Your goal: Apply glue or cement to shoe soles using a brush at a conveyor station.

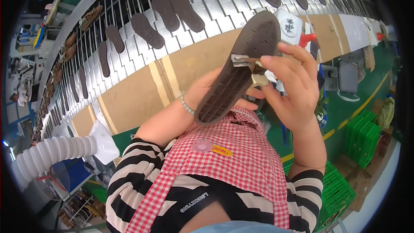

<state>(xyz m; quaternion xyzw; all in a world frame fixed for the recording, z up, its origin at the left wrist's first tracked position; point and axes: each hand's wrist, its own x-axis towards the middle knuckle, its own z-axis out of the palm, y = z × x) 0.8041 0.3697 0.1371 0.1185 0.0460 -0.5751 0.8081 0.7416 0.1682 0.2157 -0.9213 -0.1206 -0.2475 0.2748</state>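
Note:
My left hand (205, 87), with a beaded bracelet at the wrist, is closed around a dark brown shoe sole (224, 92) from behind. The sole is tilted, its toe end up and to the right, and its gridded hollow side shows at the heel. Against its middle lies the flat, grey-white end of a thin tool (240, 61). The fingers of my right hand (295, 84) pinch this tool from the right. Just below those fingertips sits a small beige piece (259, 80); what it is I cannot tell.
Several brown soles (147, 30) and shoes lie on the slatted metal conveyor (220, 0) ahead. Brown cardboard (129, 88) lines its near edge. A white container (288, 26) stands beside a red nozzle (307, 39). A white ribbed hose (56, 151) is at left, green crates (362, 138) at right.

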